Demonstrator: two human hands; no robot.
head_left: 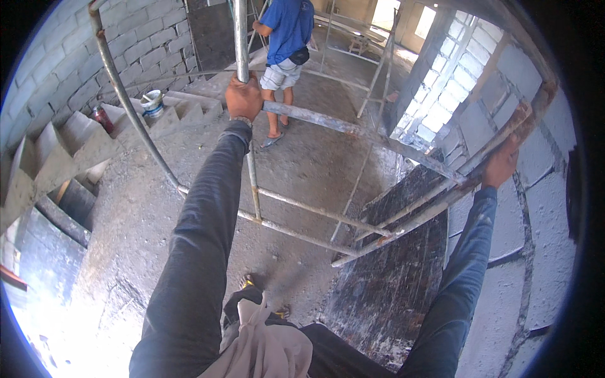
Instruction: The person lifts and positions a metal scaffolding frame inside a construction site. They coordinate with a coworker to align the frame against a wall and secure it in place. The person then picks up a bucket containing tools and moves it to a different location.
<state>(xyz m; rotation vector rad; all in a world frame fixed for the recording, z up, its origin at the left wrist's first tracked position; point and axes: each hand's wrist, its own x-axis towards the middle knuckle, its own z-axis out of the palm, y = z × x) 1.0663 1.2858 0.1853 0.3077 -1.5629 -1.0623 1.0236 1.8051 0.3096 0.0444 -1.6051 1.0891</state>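
Note:
A metal scaffold frame (302,115) of worn, paint-spattered tubes spans the space before me. My left hand (244,99) is closed around one of its upright tubes, beside the joint with a crossbar. Out to the right, my right hand (503,162) grips the frame's side tube, close to the block wall; some of its fingers are hard to make out. Both arms reach forward in long dark sleeves. The lower tubes of the frame slant over the floor ahead of my feet.
A co-worker in a blue shirt (288,31) stands beyond the frame, back turned. Concrete stairs (82,135) on the left carry a white bucket (152,104) and a red bottle (102,118). A dark board (391,290) lies beside the right-hand block wall (498,296). More scaffolding (377,75) stands farther back.

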